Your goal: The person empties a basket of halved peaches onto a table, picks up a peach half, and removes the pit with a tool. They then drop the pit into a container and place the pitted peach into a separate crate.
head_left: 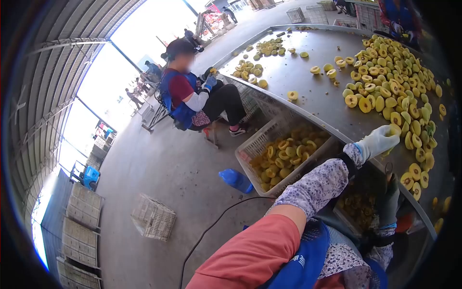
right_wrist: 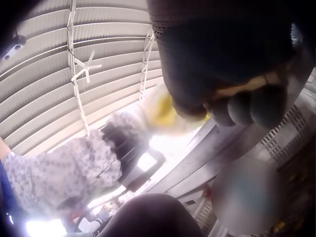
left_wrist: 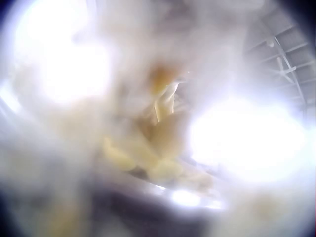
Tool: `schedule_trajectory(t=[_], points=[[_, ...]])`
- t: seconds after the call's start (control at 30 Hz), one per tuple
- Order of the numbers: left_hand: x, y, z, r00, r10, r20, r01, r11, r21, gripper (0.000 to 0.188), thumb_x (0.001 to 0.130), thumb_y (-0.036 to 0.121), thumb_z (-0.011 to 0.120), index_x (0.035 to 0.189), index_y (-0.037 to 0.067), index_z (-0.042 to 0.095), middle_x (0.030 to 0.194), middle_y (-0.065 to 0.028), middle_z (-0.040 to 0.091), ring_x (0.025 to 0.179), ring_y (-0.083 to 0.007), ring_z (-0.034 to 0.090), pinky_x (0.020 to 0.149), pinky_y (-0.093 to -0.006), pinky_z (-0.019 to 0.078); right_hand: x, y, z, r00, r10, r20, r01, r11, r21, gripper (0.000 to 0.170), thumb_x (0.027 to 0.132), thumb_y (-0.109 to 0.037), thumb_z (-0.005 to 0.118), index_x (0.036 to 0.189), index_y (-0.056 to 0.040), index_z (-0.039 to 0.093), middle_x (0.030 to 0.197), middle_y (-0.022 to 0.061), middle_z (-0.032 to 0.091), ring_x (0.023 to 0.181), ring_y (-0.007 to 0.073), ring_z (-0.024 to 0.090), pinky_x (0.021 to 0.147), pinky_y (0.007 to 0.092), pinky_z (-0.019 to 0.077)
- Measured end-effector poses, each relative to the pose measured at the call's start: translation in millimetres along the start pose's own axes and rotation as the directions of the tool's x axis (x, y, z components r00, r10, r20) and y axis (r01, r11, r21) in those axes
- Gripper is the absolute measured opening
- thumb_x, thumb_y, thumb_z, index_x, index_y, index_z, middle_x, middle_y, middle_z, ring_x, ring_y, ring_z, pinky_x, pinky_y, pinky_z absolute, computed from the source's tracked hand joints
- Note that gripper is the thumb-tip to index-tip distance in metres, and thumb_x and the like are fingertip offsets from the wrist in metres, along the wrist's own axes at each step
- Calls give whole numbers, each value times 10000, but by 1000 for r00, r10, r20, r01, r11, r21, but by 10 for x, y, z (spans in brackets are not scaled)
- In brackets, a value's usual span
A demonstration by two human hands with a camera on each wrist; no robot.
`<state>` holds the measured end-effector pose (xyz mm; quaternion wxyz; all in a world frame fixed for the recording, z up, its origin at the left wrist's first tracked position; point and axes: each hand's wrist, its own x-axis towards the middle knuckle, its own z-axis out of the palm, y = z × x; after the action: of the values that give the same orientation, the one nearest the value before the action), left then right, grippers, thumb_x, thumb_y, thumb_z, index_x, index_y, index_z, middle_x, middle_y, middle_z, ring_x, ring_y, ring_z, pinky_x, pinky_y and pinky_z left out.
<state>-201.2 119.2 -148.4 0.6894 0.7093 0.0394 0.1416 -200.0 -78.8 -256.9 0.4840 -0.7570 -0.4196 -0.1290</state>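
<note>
My left hand [head_left: 379,142], in a white glove, reaches over the near edge of the metal table [head_left: 308,103]. It grips a yellow peach half [head_left: 394,130], mostly hidden by the glove; yellow flesh [right_wrist: 167,111] also shows at that glove in the right wrist view. Lower down, beside the table edge, is my right hand [head_left: 388,204] in a dark grey glove. Its fingers [right_wrist: 266,106] curl round a wooden handle [right_wrist: 247,86], and a thin metal loop [head_left: 388,168] stands above the hand. A large heap of halved peaches [head_left: 385,91] lies near the left hand. The left wrist view is badly blurred.
A plastic crate [head_left: 250,166] of peach halves stands below the table edge, with another crate [head_left: 344,219] of fruit under my arms. A blue bottle [head_left: 236,180], a cable [head_left: 211,226] and a crate [head_left: 154,219] are on the floor. A seated person [head_left: 185,91] works at the table's left.
</note>
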Motion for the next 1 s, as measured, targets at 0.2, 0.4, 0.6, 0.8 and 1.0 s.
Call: schedule_trajectory(t=[0.2,0.4,0.6,0.8,1.0], points=[[-620,100,105,992,-111,-63,62,853,-519,359,1050,298,468,1127,-13,631,940,-105,665,855,-167,647,794,-282,517,201,-524,36,978,205,47,-210,969,131,282,990,-238,581,1152,-7,584,860,210,681,795,410,672,670,424,512],[-702,201,244,994,-84,-67,48,906,-420,235,977,131,545,1153,-25,542,980,-146,673,789,-233,666,726,-326,563,286,-725,-70,925,358,124,-377,905,197,294,984,-274,583,1130,-21,610,868,246,679,867,434,674,661,435,515],[-680,70,344,793,590,151,-494,477,727,322,1000,235,533,1176,-30,576,950,-133,689,806,-208,649,753,-316,538,273,-739,-105,935,341,98,-355,910,215,351,999,-328,553,1150,-15,606,892,257,685,885,439,672,664,445,525],[-766,154,630,877,447,-175,-322,818,477,250,994,214,520,987,-22,603,887,-112,703,744,-219,653,702,-316,529,205,-756,-139,941,323,100,-335,929,157,429,994,-387,554,1192,-9,597,887,268,685,890,448,667,676,460,530],[-744,109,419,986,-115,-119,93,980,-176,585,1034,485,387,1131,-31,645,919,-125,687,833,-166,634,748,-282,518,181,-782,-129,853,481,205,-516,836,185,447,992,-406,551,1194,-9,599,920,260,694,922,442,675,718,444,541]])
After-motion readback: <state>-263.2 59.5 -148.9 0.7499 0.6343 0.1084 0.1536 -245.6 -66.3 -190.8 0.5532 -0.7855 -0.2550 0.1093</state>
